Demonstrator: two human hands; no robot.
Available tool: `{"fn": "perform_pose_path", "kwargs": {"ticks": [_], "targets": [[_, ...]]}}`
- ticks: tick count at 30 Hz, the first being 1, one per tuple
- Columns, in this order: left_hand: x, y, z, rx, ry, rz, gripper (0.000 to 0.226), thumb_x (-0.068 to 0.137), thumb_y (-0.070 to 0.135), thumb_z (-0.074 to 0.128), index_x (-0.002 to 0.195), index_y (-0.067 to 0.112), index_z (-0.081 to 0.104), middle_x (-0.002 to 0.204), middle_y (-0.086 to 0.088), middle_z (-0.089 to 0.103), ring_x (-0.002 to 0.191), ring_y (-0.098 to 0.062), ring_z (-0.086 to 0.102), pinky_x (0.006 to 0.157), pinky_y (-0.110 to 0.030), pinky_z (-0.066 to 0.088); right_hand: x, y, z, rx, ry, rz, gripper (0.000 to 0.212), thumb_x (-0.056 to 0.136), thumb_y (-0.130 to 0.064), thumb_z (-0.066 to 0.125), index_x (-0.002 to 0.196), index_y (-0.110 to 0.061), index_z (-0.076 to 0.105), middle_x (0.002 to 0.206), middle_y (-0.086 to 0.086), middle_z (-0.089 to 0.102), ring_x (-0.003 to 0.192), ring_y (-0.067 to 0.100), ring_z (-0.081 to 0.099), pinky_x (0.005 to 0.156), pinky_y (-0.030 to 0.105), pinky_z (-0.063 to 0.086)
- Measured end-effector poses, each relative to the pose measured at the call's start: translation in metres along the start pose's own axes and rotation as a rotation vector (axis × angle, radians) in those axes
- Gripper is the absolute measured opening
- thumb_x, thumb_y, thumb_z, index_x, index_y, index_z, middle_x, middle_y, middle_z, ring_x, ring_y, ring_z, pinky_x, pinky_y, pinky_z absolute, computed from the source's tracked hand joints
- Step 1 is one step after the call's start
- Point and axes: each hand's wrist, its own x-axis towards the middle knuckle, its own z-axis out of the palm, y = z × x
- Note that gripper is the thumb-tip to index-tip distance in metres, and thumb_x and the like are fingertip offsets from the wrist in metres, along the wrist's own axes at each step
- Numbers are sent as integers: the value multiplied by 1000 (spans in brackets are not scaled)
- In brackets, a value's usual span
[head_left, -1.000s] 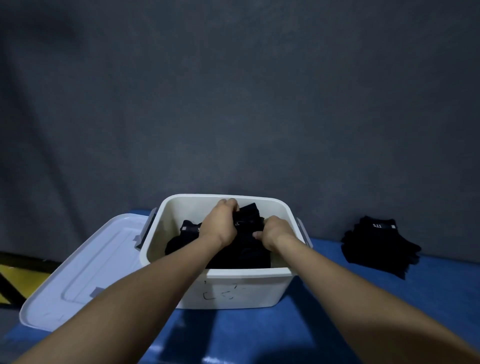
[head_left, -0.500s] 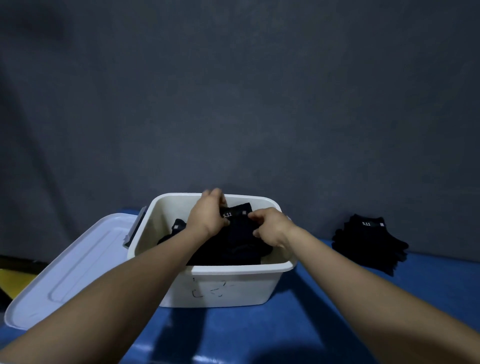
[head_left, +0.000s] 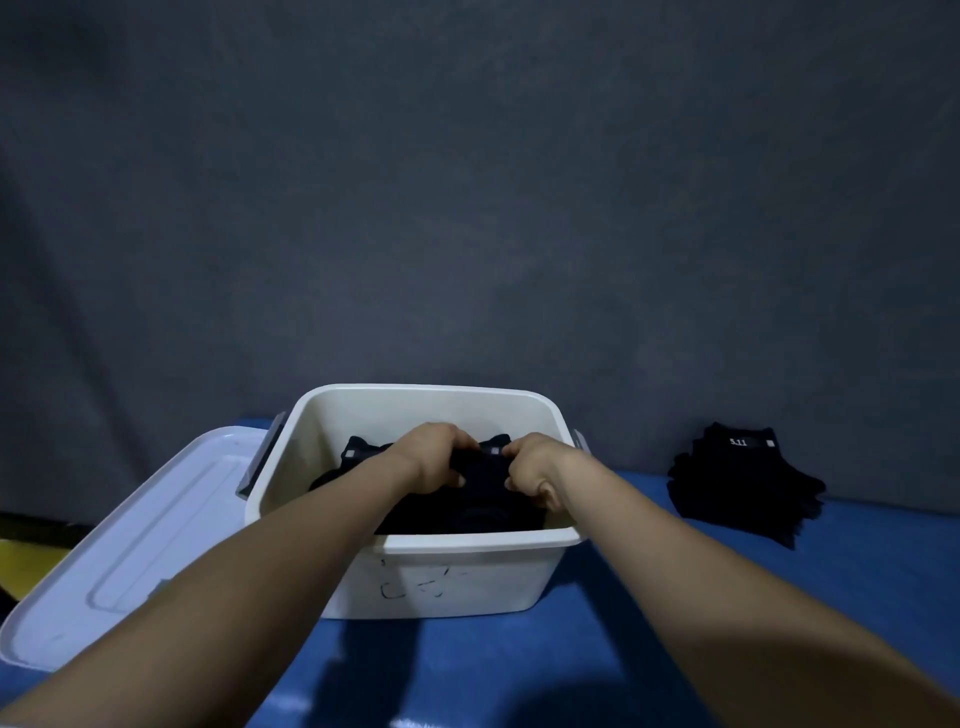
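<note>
Cloth (head_left: 480, 470) inside the bin (head_left: 426, 392) looks soft, light, floppy; left hand (head_left: 434, 457) and right hand (head_left: 535, 475) each grip its top edge, a sound hold.

A blue table top (head_left: 597, 654) runs up to a dark grey backdrop; a white plastic storage bin (head_left: 467, 582) stands on it left of centre, upright, with black scribbles on its near wall; its pale lid (head_left: 130, 545) lies flat-side up just beside the bin's left wall, reaching out to the table's left end; a stack of black garments (head_left: 743, 488) with a white 5.11 label lies on the right, well apart from the bin, close to the backdrop.
</note>
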Motion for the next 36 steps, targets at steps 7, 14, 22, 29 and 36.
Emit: {"fn": "perform_pose_path", "kwargs": {"ticks": [7,14,22,29,36], "targets": [[-5,-4,-6,-131,16,4,53,78,17,73,129,19,56,128,0,57,115,-18,54,97,-23,40,5,2,7,-197,51,2,46,90,0,50,135,-7,48,124,15,60,112,28,60,96,32,50],[-19,-9,-12,-149,2,-15,44,81,8,68,124,19,60,124,1,59,112,-18,56,97,-24,41,3,1,7,-385,87,-67,47,87,2,50,132,-9,51,127,10,57,114,24,57,90,25,46],[-13,-7,-9,-118,-88,-83,48,82,10,67,128,19,56,126,-1,60,114,-19,56,102,-28,41,10,1,7,-487,-9,-93,47,91,-1,49,138,-5,45,131,12,56,116,26,57,95,28,47],[-10,30,-42,-365,183,-79,38,84,8,68,120,5,59,116,-10,65,97,-15,59,70,-6,42,-7,9,-21,271,191,-210,38,87,5,54,122,-9,60,113,11,63,88,22,61,78,29,47],[16,118,-40,-532,284,-44,30,85,6,66,114,0,60,91,-4,57,86,-14,52,59,-7,39,-27,78,-85,568,434,-195,29,87,0,61,116,-3,62,106,10,62,98,19,56,80,23,45]]}}
